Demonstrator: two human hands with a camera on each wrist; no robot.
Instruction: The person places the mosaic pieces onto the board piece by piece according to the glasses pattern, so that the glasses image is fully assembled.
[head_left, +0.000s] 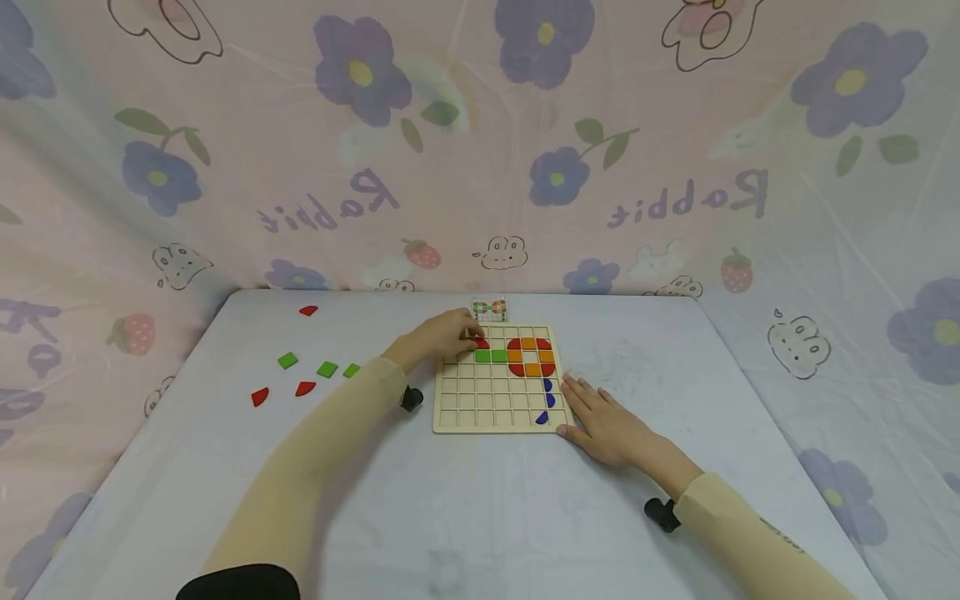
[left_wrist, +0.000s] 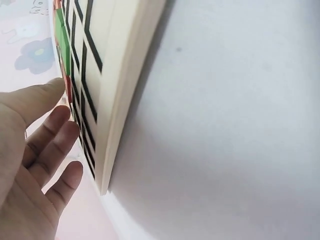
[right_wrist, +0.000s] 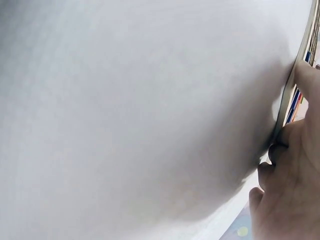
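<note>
A wooden grid board (head_left: pixel 487 408) lies on the white table. My left hand (head_left: pixel 438 337) reaches over its upper left, thumb and fingertips at a red quarter-round piece (head_left: pixel 482 342); in the left wrist view the thumb (left_wrist: pixel 47 97) is right at the red, other fingers loosely bent. Just below that piece sit green square pieces (head_left: pixel 492 356). To the right is a ring of red and orange pieces (head_left: pixel 532 343). Blue rounded pieces (head_left: pixel 551 400) lie along the board's right side. My right hand (head_left: pixel 607 425) rests with fingers extended against the board's right edge (right_wrist: pixel 286 102).
Loose green squares (head_left: pixel 327 369) and red quarter-round pieces (head_left: pixel 305 388) lie left of the board, one red piece (head_left: pixel 308 310) farther back. A small pattern card (head_left: pixel 490 309) sits behind the board. A patterned cloth (head_left: pixel 480 167) hangs behind the table.
</note>
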